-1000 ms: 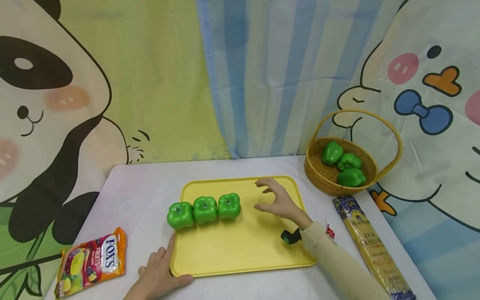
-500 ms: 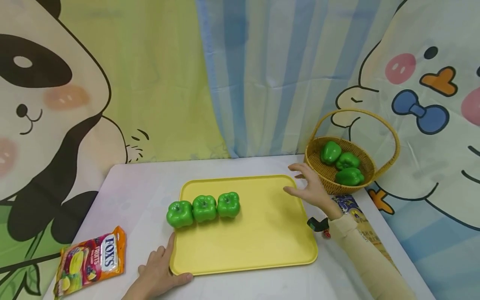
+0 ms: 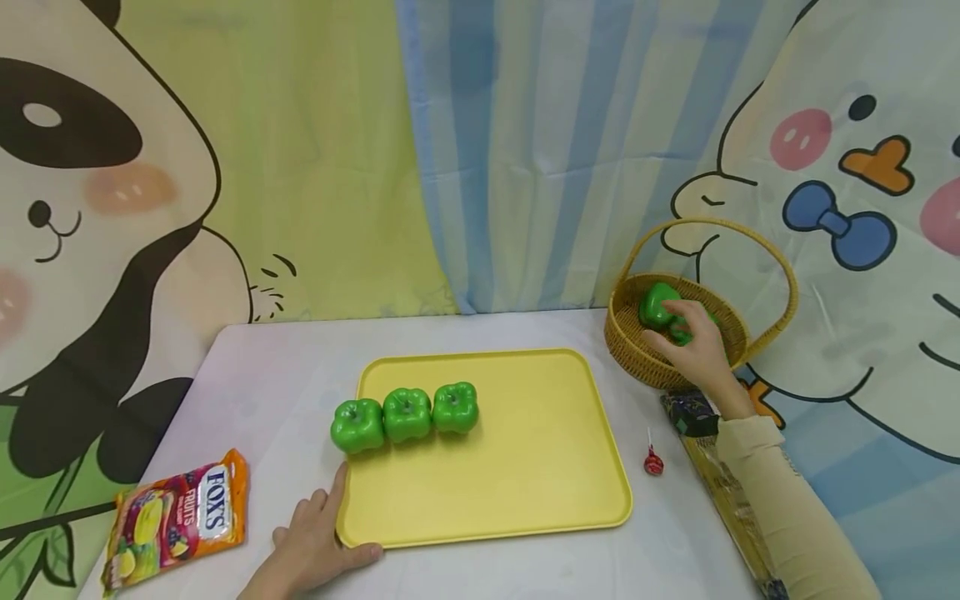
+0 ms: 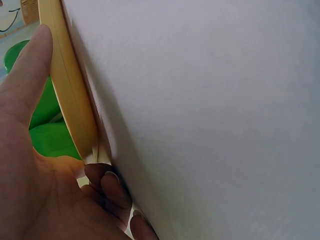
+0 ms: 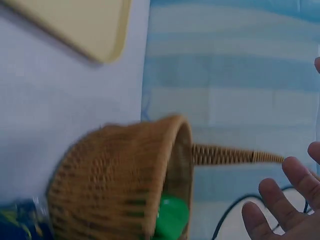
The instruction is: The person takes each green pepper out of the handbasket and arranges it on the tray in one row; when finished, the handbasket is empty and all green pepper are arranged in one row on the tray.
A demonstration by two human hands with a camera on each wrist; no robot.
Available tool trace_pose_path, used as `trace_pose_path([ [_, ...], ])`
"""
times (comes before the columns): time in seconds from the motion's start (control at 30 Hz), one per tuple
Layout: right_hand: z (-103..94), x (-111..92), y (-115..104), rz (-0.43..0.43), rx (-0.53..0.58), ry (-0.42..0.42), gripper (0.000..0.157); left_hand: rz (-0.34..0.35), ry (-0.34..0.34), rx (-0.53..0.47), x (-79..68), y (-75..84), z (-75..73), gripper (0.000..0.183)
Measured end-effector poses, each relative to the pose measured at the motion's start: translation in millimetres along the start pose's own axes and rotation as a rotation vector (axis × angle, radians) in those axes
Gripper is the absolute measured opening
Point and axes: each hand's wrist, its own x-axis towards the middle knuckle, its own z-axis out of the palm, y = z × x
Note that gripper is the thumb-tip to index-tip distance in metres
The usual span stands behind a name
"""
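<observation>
My right hand (image 3: 701, 354) hovers over the wicker basket (image 3: 637, 360), fingers apart and slightly bent. Beneath it a green bell pepper (image 3: 657, 305) lies in the basket, and the hand partly covers another. The right wrist view has the fingers (image 5: 280, 202) spread past the rim, holding nothing, with a pepper (image 5: 171, 217) inside. Three green bell peppers (image 3: 407, 415) stand in a row toward the left of the yellow tray (image 3: 525, 479). At the tray's near left corner rests my left hand (image 3: 309, 533), thumb and index finger spread along its edges (image 4: 72, 85).
An orange FOX'S candy bag (image 3: 180, 521) lies at the left. Right of the tray are a red lollipop (image 3: 653, 461) and a long golden packet (image 3: 723, 483), partly under the right forearm. The basket's tall handle (image 3: 783, 275) arches above it. Printed curtains hang behind the table.
My right hand has moved right from above the tray to over the basket. The left hand has stayed at the tray corner, and the three peppers in the row keep their places.
</observation>
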Motion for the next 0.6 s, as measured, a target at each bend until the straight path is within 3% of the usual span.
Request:
trace_pose_path([
  [0.23, -21.7, 0, 20, 0.135, -0.061, -0.004, 0.065, 0.006, 0.011, 0.011, -0.1, -1.1, 0.9, 0.144],
  [0.6, -29.9, 7, 48, 0.184, -0.096, -0.020, 0.073, -0.014, 0.002, 0.002, 2.0, -0.3, 2.2, 0.144],
])
